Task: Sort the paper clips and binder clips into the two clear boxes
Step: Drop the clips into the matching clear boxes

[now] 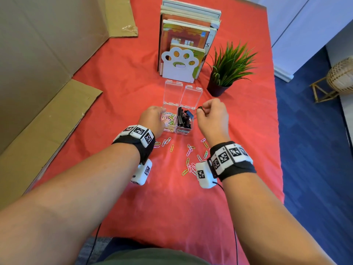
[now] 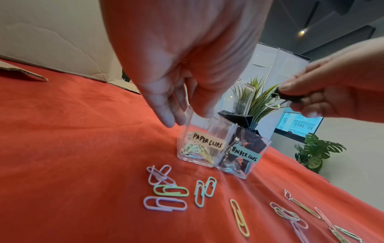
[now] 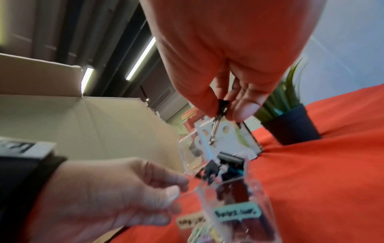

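Two clear boxes stand side by side with their lids open on the red cloth. The left box (image 1: 169, 129) (image 2: 199, 148), labelled PAPER CLIPS, holds coloured paper clips. The right box (image 1: 184, 129) (image 2: 247, 156) (image 3: 234, 212), labelled BINDER CLIPS, holds black binder clips. My left hand (image 1: 164, 119) (image 2: 187, 115) hangs over the paper clip box with loosely bent fingers, and I see nothing in it. My right hand (image 1: 200, 110) (image 3: 223, 113) pinches a small black binder clip (image 1: 200, 108) (image 2: 288, 97) (image 3: 224, 105) just right of and above the binder clip box. Several loose paper clips (image 1: 191, 155) (image 2: 168, 190) lie nearer me.
Behind the boxes stands a row of books held by a white paw bookend (image 1: 179, 66). A potted plant (image 1: 227, 69) is at the back right. Flattened cardboard (image 1: 47, 64) lines the left side. The table's right edge (image 1: 278, 131) drops to a blue floor.
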A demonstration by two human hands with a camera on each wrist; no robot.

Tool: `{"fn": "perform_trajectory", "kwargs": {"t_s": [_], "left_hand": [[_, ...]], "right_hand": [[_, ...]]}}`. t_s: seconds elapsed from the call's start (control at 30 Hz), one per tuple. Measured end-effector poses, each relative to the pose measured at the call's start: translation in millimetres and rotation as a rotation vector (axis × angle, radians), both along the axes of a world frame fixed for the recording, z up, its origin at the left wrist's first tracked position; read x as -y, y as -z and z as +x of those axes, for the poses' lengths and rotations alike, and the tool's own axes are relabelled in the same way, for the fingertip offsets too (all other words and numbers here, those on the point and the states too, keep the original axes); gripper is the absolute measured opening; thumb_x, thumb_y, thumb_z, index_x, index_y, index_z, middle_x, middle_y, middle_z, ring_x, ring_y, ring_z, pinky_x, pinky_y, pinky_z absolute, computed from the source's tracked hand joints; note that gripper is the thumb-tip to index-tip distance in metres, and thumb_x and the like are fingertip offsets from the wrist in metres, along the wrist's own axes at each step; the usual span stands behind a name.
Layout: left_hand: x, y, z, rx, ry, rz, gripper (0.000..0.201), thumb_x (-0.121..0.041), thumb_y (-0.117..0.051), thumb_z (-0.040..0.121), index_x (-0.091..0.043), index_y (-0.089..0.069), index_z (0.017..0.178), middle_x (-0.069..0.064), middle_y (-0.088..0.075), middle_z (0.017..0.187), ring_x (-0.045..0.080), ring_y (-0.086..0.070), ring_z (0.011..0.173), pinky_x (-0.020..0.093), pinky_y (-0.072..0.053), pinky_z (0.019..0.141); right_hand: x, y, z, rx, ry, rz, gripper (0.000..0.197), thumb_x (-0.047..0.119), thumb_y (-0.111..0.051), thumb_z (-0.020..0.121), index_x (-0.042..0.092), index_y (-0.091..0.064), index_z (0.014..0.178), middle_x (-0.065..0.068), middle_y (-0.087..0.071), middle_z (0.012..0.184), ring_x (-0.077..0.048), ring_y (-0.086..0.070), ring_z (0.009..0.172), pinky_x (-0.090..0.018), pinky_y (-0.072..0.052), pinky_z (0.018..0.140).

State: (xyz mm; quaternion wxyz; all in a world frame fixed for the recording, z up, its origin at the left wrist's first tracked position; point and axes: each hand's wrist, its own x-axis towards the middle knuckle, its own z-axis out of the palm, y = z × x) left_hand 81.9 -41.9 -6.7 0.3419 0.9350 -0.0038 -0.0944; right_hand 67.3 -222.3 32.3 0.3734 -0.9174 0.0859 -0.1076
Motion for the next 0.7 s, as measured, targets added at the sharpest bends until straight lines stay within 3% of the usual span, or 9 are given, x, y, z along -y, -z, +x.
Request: {"fn": "perform_trajectory", "kwargs": {"t_s": [0.07,0.2,0.37,0.43,0.5,0.7], "left_hand": [[0.1,-1.4,-0.2,-0.010,0.003,0.005,0.049,-0.017,-0.064,0.084,-0.013,-0.051,0.131,0.012,-0.055,0.130,0.030,-0.054,0.117,0.038,-0.042,0.105],[0.9,-2.1,-0.2,-0.004,0.010,0.022,0.050,-0.016,-0.064,0.084,-0.012,-0.051,0.132,0.012,-0.053,0.133,0.030,-0.055,0.116,0.038,-0.042,0.105],[-0.1,-1.7,0.5,-0.014,0.011,0.019,0.049,-0.016,-0.063,0.084,-0.014,-0.051,0.131,0.010,-0.053,0.135,0.030,-0.058,0.113,0.039,-0.044,0.103],[0.1,-1.3,0.6,-0.017,0.009,0.023,0.049,-0.016,-0.063,0.084,-0.015,-0.051,0.131,0.010,-0.052,0.136,0.030,-0.057,0.113,0.039,-0.044,0.103],[0.7,-0.9,0.6,-0.020,0.004,0.022,0.049,-0.017,-0.064,0.084,-0.016,-0.051,0.131,0.010,-0.052,0.135,0.030,-0.058,0.113,0.039,-0.044,0.103],[1.1,-0.7,0.6,-0.024,-0.004,0.007,0.050,-0.015,-0.065,0.082,-0.015,-0.052,0.131,0.010,-0.053,0.135,0.029,-0.058,0.113,0.038,-0.044,0.103]], "right_hand": [[-16.6,2.5,-0.8,0.013,-0.047,-0.029,0.012,0.010,-0.058,0.081,0.006,-0.054,0.091,-0.015,-0.055,0.098,-0.020,-0.047,0.081,-0.018,-0.033,0.071],[-30.5,15.5,-5.4,-0.111,-0.124,-0.102,0.014,0.012,-0.058,0.084,0.004,-0.054,0.094,-0.016,-0.049,0.104,-0.033,-0.053,0.084,-0.039,-0.046,0.076],[-20.7,15.5,-5.3,-0.167,-0.165,-0.140,0.010,0.013,-0.057,0.083,0.006,-0.060,0.089,-0.016,-0.056,0.099,-0.028,-0.056,0.085,-0.021,-0.033,0.072],[-22.2,13.3,-5.0,-0.162,-0.123,-0.112,0.011,0.009,-0.054,0.083,0.003,-0.060,0.091,-0.017,-0.055,0.101,-0.027,-0.052,0.080,-0.021,-0.032,0.069],[-29.1,11.2,-4.7,-0.158,-0.098,-0.091,0.014,0.006,-0.051,0.083,0.001,-0.059,0.093,-0.019,-0.051,0.105,-0.025,-0.047,0.075,-0.026,-0.038,0.073],[-44.4,6.4,-4.5,-0.176,-0.183,-0.175,0.015,0.004,-0.048,0.083,-0.001,-0.057,0.094,-0.020,-0.047,0.108,-0.038,-0.056,0.081,-0.042,-0.048,0.072]]}}
